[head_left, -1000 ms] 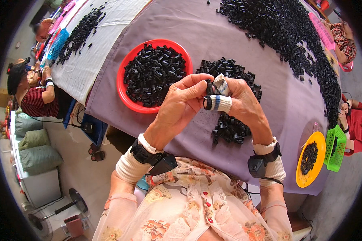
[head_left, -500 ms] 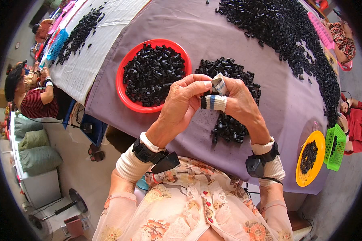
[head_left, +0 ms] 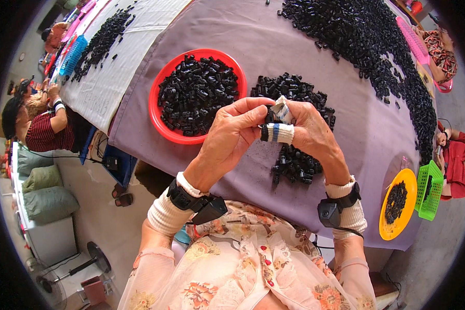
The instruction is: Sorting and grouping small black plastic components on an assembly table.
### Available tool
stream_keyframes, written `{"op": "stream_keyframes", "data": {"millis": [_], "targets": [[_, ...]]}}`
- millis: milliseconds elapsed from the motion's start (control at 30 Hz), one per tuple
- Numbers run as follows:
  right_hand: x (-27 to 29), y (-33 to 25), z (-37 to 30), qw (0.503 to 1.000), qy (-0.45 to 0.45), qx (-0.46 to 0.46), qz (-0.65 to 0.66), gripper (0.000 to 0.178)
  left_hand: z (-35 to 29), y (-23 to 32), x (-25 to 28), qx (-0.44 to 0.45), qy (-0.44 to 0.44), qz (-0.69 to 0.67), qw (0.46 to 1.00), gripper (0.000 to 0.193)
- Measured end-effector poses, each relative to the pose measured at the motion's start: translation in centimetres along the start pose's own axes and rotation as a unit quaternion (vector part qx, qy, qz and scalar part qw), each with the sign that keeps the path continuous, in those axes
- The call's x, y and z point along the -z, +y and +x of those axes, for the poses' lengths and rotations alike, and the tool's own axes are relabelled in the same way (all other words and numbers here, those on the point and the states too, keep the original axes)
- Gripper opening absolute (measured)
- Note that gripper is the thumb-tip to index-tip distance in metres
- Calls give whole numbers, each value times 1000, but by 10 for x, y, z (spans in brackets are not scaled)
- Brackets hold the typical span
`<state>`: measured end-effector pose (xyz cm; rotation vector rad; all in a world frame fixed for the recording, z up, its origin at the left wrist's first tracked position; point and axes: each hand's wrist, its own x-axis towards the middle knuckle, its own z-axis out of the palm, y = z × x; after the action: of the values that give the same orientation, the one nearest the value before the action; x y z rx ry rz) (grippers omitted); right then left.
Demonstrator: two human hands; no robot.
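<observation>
Over the table my left hand (head_left: 230, 134) is closed, thumb and fingers pinching a small black plastic part (head_left: 268, 114). My right hand (head_left: 315, 129) meets it from the other side, fingers curled around the same part, which they mostly hide. Two fingers of that hand wear cloth finger covers, one a white knit sleeve (head_left: 281, 133) with dark and blue stripes. Beneath and behind my hands lies a loose pile of black plastic parts (head_left: 297, 168). Left of them, a red round basin (head_left: 154, 111) is filled with similar black parts.
A large heap of black parts (head_left: 341, 31) spreads across the far right of the purple-grey tablecloth (head_left: 212, 26). At the right edge are a yellow plate (head_left: 384, 227) with black bits and a green basket (head_left: 435, 194). Other people sit at left and right; a white-covered table (head_left: 95, 101) adjoins.
My hands stay pinched together in nearly the same place; the right fingers have shifted very slightly right. At the left, a co-worker's head and arm have moved a little.
</observation>
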<state>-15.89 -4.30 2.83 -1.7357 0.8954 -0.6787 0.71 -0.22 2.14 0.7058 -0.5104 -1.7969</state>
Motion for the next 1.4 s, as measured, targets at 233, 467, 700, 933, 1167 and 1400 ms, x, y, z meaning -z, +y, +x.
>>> {"op": "stream_keyframes", "data": {"millis": [233, 467, 700, 933, 1167, 1400], "targets": [[0, 2, 2, 1000, -3, 18, -25, 32, 0, 0, -1, -5, 6, 15, 1000, 17], [-2, 1, 0, 1000, -11, 26, -4, 30, 2, -1, 6, -4, -20, 20, 1000, 20], [-2, 0, -2, 999, -28, 14, 36, 25, 1, 1, 0, -10, 7, 28, 1000, 18], [22, -1, -11, 993, 68, -22, 91, 13, 14, 58, 41, -184, 132, 258, 939, 21], [47, 15, -32, 980, 130, -97, 112, 13, 15, 40, 36, -237, 132, 465, 842, 15], [41, 11, -32, 987, 100, -113, 48, 4, 40, -57, 35, -180, -8, 629, 756, 19]]}}
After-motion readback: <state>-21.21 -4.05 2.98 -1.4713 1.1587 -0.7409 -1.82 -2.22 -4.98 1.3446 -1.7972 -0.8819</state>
